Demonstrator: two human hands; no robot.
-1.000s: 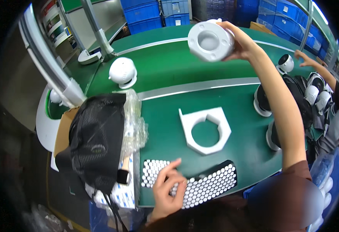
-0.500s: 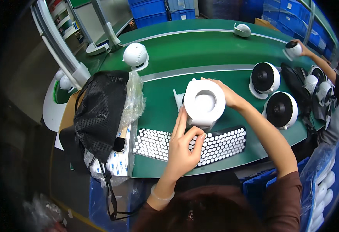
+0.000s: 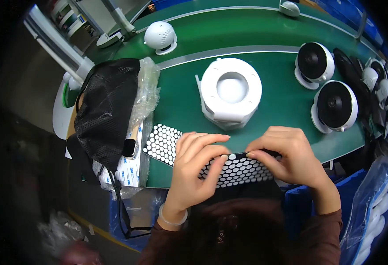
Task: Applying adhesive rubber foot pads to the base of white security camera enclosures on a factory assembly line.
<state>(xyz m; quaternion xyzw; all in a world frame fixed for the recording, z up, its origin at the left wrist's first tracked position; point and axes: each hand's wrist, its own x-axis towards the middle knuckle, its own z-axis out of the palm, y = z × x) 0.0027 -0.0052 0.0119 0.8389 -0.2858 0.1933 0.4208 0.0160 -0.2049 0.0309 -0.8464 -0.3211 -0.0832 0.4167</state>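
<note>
Close to the table's near edge, my left hand (image 3: 196, 165) and my right hand (image 3: 289, 152) pinch the upper edge of a black sheet of round white pads (image 3: 240, 170), thumbs against forefingers. The sheet is tilted up between them. A second sheet of the same pads (image 3: 162, 143) lies flat, partly behind my left hand. Beyond my fingers stands a white round-bodied device (image 3: 252, 95), its ring-shaped base facing up with a round recess. Neither hand touches it.
A black mesh bag (image 3: 110, 101) and clear plastic wrap (image 3: 146, 90) lie at the left, by a smartwatch (image 3: 129, 149). Two white devices with black fronts (image 3: 312, 62) (image 3: 336, 106) stand at right. A white ball-shaped device (image 3: 160, 36) stands on the far belt.
My hands have left the white device and come down to the pad sheet, now gripping its edge. The sheet has been lifted and tilted. The view has shifted, and the co-worker's hand is gone from it.
</note>
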